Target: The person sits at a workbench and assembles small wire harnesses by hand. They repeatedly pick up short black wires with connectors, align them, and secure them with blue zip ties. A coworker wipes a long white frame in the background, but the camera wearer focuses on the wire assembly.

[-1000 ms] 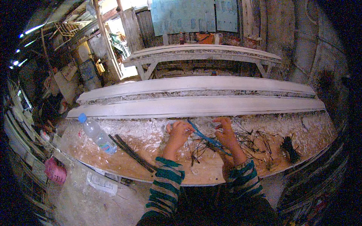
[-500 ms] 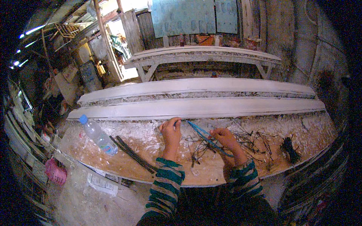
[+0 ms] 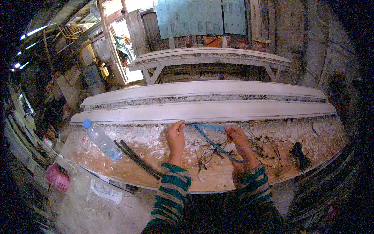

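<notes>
Between my two hands runs a thin blue cord (image 3: 212,143). My left hand (image 3: 175,138) pinches one end of it close to the long white moulding (image 3: 202,112). With closed fingers my right hand (image 3: 235,136) grips another stretch, pulled out straight from the left. A second length of the cord sags below in a loop and passes under my right wrist. Dark tangled strands (image 3: 208,154) lie on the wooden table under and around my right hand.
A clear water bottle with a blue cap (image 3: 102,139) lies at the left, beside dark thin strips (image 3: 138,159). A black bundle of strands (image 3: 299,155) is at the right. Behind stand another white moulding (image 3: 202,89) and a second bench (image 3: 210,58). A pink bag (image 3: 57,177) hangs lower left.
My right hand has moved slightly up and to the right, drawing one stretch of the blue cord straight while the other stretch sags apart from it. My left hand has stayed nearly in place.
</notes>
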Available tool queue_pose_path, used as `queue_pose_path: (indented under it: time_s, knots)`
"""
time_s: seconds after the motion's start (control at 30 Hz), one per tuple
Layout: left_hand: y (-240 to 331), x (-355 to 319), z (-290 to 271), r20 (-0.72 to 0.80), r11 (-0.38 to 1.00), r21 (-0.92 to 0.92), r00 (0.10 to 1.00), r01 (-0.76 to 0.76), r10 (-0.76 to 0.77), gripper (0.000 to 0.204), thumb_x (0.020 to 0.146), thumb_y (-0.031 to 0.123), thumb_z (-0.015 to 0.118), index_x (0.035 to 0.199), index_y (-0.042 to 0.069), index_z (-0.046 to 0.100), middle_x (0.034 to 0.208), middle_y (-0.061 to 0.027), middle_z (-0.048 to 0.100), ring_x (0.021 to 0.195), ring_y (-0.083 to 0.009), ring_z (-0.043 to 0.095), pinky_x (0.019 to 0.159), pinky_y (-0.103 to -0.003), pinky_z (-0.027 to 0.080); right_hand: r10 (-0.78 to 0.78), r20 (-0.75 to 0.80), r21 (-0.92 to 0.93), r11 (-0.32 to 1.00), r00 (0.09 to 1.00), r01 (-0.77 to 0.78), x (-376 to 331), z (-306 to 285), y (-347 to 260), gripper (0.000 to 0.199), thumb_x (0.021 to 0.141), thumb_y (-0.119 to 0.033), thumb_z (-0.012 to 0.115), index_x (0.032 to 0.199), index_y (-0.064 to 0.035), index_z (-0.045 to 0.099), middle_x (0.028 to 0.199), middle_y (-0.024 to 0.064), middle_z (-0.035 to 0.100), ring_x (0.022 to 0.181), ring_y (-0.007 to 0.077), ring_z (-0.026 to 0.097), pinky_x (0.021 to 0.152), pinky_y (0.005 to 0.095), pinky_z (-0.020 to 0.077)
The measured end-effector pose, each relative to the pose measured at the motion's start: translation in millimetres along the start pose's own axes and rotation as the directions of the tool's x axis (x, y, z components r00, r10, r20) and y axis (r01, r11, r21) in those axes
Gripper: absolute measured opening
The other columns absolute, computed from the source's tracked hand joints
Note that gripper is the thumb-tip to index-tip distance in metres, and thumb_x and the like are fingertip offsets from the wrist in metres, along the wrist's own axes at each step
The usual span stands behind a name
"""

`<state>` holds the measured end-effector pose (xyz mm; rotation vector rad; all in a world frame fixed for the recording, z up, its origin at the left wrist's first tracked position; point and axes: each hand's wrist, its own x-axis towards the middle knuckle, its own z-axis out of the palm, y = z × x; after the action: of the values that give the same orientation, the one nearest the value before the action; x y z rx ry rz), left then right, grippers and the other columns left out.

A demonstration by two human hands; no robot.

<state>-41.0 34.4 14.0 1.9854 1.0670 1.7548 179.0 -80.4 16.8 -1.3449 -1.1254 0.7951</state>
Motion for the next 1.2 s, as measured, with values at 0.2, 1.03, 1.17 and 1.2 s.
queue_pose_path:
  time_s: [0.2, 1.03, 1.17, 1.2]
  knots:
    - [-6, 0, 2, 0.019, 1.0, -0.024, 1.0, 0.02, -0.019, 0.014, 0.075, 0.007, 0.057, 0.087, 0.004, 0.064, 0.082, -0.0134, 0.062, 0.076, -0.0275, 0.059, 0.069, -0.034, 0.045, 0.019, -0.257, 0.237, 0.97, 0.966, 0.044, 4, -11, 4, 0.022, 0.081, -0.026, 0.057, 0.085, -0.0048, 0.06, 0.067, 0.0013, 0.057, 0.058, 0.0093, 0.051, 0.054, 0.0212, 0.0402]
    - [-9, -3, 1, 0.029, 0.993, 0.081, 0.996, 0.084, -0.087, 0.009, 0.071, 0.008, 0.062, 0.077, 0.004, 0.056, 0.071, -0.0114, 0.06, 0.066, -0.0286, 0.057, 0.061, -0.036, 0.043, -0.076, -0.225, 0.777, 0.587, 0.971, 0.226, -1, -21, -9, 0.031, 0.083, -0.017, 0.054, 0.11, -0.0021, 0.048, 0.094, 0.0056, 0.058, 0.082, 0.0132, 0.057, 0.075, 0.0258, 0.0482]
    - [-12, -4, -1, 0.059, 0.992, 0.088, 0.994, 0.087, -0.092, 0.009, 0.071, 0.007, 0.062, 0.079, 0.005, 0.058, 0.074, -0.0114, 0.061, 0.068, -0.0289, 0.058, 0.063, -0.035, 0.043, -0.07, -0.252, 0.761, 0.601, 0.965, 0.242, -1, -25, -9, 0.038, 0.081, -0.014, 0.057, 0.114, -0.0003, 0.046, 0.101, 0.01, 0.055, 0.089, 0.0174, 0.054, 0.079, 0.0271, 0.0462]
    - [-12, -4, -1, 0.064, 0.991, 0.116, 0.995, 0.073, -0.081, 0.011, 0.071, 0.006, 0.062, 0.081, 0.005, 0.059, 0.076, -0.0118, 0.061, 0.068, -0.0281, 0.058, 0.064, -0.035, 0.044, -0.106, -0.24, 0.77, 0.584, 0.965, 0.256, 0, -25, -9, 0.038, 0.081, -0.013, 0.058, 0.114, -0.0002, 0.046, 0.101, 0.0101, 0.055, 0.088, 0.0177, 0.054, 0.078, 0.0273, 0.0464]
